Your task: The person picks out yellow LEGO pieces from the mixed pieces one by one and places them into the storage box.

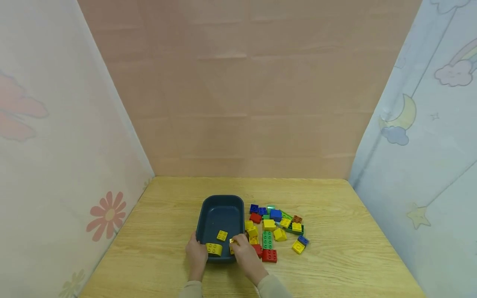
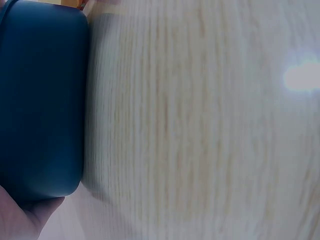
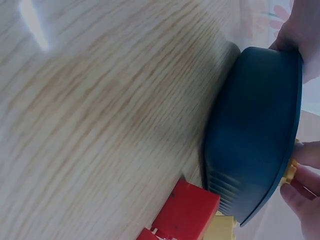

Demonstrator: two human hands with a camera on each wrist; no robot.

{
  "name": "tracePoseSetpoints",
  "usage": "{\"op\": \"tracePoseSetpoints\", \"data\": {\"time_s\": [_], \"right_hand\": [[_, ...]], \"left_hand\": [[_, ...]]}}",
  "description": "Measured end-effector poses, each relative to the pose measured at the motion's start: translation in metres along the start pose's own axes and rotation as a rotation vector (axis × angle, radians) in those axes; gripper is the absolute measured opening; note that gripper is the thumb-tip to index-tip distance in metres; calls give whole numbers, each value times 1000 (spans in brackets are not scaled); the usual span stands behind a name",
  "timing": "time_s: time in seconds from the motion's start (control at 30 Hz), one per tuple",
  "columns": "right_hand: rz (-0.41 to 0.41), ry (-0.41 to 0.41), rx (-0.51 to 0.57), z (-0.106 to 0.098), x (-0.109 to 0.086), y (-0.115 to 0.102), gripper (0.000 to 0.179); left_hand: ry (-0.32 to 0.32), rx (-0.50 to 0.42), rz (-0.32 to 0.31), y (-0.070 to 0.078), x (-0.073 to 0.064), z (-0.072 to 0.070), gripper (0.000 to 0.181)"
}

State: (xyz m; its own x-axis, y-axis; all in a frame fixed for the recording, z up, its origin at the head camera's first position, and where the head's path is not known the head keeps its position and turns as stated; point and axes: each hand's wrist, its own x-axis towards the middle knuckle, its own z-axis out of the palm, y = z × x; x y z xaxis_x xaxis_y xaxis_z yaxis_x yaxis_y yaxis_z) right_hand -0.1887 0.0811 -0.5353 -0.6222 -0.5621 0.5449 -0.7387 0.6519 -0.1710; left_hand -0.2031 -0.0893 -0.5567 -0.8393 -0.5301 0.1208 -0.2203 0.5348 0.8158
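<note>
A dark blue plastic bin (image 1: pixel 220 218) rests on the table, a yellow block with a curved side (image 1: pixel 214 249) and a small yellow block (image 1: pixel 222 235) inside it. My left hand (image 1: pixel 196 253) grips the bin's left side near its front corner; the left wrist view shows the thumb against the outer wall (image 2: pixel 42 100). With my right hand (image 1: pixel 246 256) I pinch a yellow toy block (image 3: pixel 290 171) at the bin's right front rim. My fingers cover part of that block.
Loose toy blocks lie right of the bin, among them a red block (image 1: pixel 270 255), a long green block (image 1: pixel 267 240), a blue block (image 1: pixel 275 215) and a yellow block (image 1: pixel 298 247). Patterned side walls and a brown back panel (image 1: pixel 246 103) enclose the wooden table (image 1: pixel 346 248).
</note>
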Motion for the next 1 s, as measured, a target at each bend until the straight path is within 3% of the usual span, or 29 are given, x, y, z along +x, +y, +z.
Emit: {"op": "tracePoseSetpoints", "data": {"time_s": [0.23, 0.47, 0.77, 1.0], "right_hand": [[61, -198, -55, -5, 9, -3, 18], [85, -295, -127, -5, 21, -5, 14], [196, -403, -43, -8, 27, -7, 12], [218, -513, -102, -7, 31, -11, 12]], "left_hand": [[1, -5, 9, -2, 0, 1, 41], [9, -3, 21, -2, 1, 3, 40], [-3, 11, 3, 0, 0, 2, 41], [18, 8, 30, -1, 0, -2, 42]]}}
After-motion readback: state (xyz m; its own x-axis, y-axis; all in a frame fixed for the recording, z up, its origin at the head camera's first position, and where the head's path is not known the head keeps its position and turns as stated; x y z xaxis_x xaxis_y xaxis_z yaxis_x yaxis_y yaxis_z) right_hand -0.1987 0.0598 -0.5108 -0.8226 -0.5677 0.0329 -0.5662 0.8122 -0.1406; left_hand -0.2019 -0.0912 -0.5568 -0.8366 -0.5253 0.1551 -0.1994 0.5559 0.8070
